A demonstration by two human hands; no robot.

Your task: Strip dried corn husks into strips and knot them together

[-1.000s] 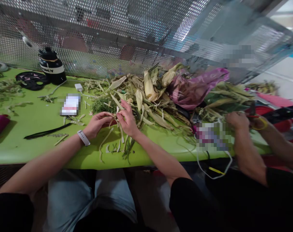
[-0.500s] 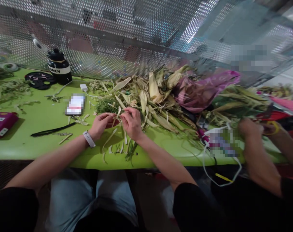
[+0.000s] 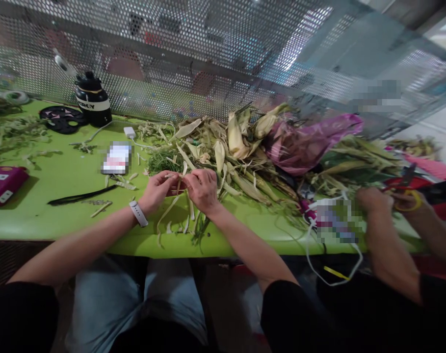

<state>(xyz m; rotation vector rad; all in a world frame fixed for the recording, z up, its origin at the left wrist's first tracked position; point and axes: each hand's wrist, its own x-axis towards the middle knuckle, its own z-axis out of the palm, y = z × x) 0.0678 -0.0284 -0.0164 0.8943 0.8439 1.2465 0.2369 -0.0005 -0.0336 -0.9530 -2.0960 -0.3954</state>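
Between my fingertips is a pale corn husk strip (image 3: 179, 185), its narrow ends sticking out above and below. My left hand (image 3: 159, 190), with a white watch band on its wrist, pinches the strip from the left. From the right, my right hand (image 3: 202, 190) closes on it, fingers bent and nearly touching the left ones; the exact grip is partly hidden. Cut husk strips (image 3: 188, 220) and green sprigs (image 3: 199, 226) lie below the hands by the table's front edge. Just behind them rests a clump of thin green strands (image 3: 164, 161).
Corn husks (image 3: 241, 142) are heaped behind and right, beside a pink plastic bag (image 3: 300, 144). On the green table (image 3: 75, 223) are a phone (image 3: 117, 158), a black bottle (image 3: 93, 100) and a magenta box (image 3: 5, 184). At right, a co-worker's hands hold yellow-handled scissors (image 3: 410, 200).
Both my hands keep their pinch on the strip, with only slight finger movement; my right hand's fingers have curled a little more. The co-worker's near hand has shifted slightly left.
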